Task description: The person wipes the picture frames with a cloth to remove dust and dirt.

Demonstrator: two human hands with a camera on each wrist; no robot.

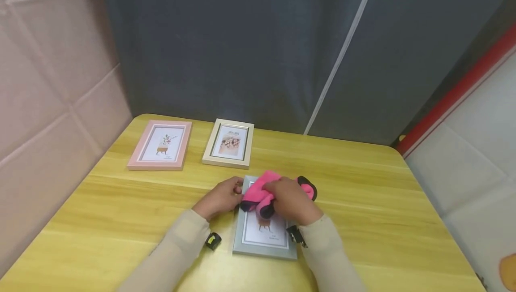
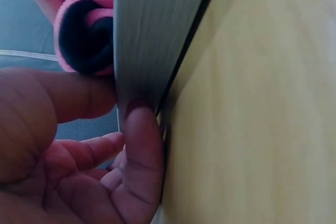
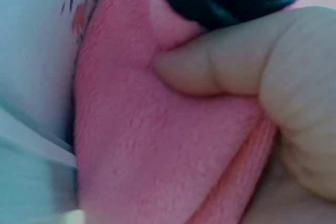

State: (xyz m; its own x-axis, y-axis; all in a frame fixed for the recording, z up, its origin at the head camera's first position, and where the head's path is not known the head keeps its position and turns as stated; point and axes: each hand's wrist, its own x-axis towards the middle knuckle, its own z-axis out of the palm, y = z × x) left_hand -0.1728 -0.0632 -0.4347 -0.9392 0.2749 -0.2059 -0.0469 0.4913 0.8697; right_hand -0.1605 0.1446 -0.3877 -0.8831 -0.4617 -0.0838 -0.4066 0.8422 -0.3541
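Note:
A grey picture frame (image 1: 264, 251) lies face up on the table, its print partly covered by a bunched pink cloth (image 1: 268, 178) with black edging. My right hand (image 1: 291, 200) grips the cloth against the upper part of the frame. In the right wrist view the thumb (image 3: 194, 69) sinks into the pink cloth (image 3: 142, 145). At the frame's left side, my left hand (image 1: 221, 197) holds the edge. The left wrist view has the thumb at the rim and a curled finger (image 2: 143, 156) on the side of the grey frame (image 2: 152, 40).
A pink picture frame (image 1: 133, 165) lies at the far left of the wooden table (image 1: 363, 193), beside a cream-coloured frame (image 1: 225, 163). Behind the table rises a dark panel (image 1: 221, 50). A pale wall (image 1: 52, 72) borders the left side.

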